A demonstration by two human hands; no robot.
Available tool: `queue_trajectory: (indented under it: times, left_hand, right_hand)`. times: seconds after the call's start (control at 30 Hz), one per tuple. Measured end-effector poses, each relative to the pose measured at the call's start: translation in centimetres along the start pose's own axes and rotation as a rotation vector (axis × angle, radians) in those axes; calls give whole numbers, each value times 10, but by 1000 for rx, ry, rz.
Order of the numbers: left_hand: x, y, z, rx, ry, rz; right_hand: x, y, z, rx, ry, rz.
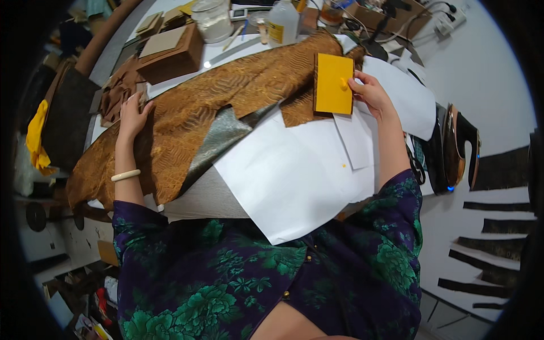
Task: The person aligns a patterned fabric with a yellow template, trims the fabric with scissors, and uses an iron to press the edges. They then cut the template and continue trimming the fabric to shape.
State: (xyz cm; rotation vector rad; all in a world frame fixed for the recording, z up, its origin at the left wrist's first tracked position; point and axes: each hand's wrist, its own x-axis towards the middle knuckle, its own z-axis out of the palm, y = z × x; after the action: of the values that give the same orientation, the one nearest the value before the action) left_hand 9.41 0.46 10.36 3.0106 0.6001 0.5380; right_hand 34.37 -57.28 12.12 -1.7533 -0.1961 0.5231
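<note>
Patterned brown sheet (pixel 187 116) lies beneath and right of the left hand (pixel 134 116), whose hold I cannot tell; a light, flat palm would suit its folds. White paper (pixel 289 175), below and left of the right hand (pixel 374 96), is best left unpulled. Yellow panel (pixel 332 96), pinched by its right edge, wants steadying. Below it, paper gives room; between the hands, the sheet's turned-up edge could snag.
</note>
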Motion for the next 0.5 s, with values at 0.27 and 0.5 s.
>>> queue_trajectory:
  times: [0.27,0.5]
  left_hand:
    - [-37,-80,-29,113,-215,-233]
    - [-59,-66,-38,80,96,-197]
  right_hand:
    - [16,12,7,92,-107,12]
    - [-20,-6,-27,52,-76,-37]
